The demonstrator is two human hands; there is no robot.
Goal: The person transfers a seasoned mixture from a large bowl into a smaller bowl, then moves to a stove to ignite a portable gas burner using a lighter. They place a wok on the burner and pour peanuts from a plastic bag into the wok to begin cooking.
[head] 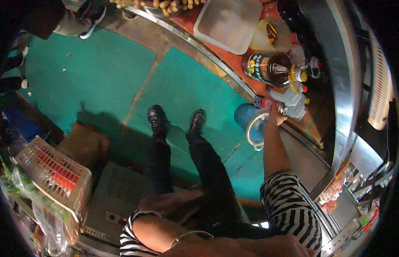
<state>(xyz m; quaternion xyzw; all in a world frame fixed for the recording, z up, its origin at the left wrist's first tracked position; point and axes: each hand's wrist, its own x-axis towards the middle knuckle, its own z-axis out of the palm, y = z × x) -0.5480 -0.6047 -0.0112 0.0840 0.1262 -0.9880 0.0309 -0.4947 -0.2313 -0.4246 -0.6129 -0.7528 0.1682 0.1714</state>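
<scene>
My right hand [276, 116] is at the edge of the low red shelf, its fingers around a small bottle or can with a red and dark label [266, 103]. Right beside it on the shelf are clear plastic bottles [287, 96] with red and yellow caps, and a large bottle of dark oil [268, 69] with a yellow handle. Below the hand stands a blue bucket [249, 120] with a pale rim, partly behind my forearm. My left hand is out of view; only the bent left arm with a bracelet shows at the bottom.
A translucent plastic tub [226, 27] sits on the shelf [212, 53]. At left are a cream plastic basket [54, 173] with red contents and bagged green vegetables [41, 205]. Other people's shoes [93, 24] are at the upper left on the green floor [103, 70]. A metal counter edge [344, 80] curves at right.
</scene>
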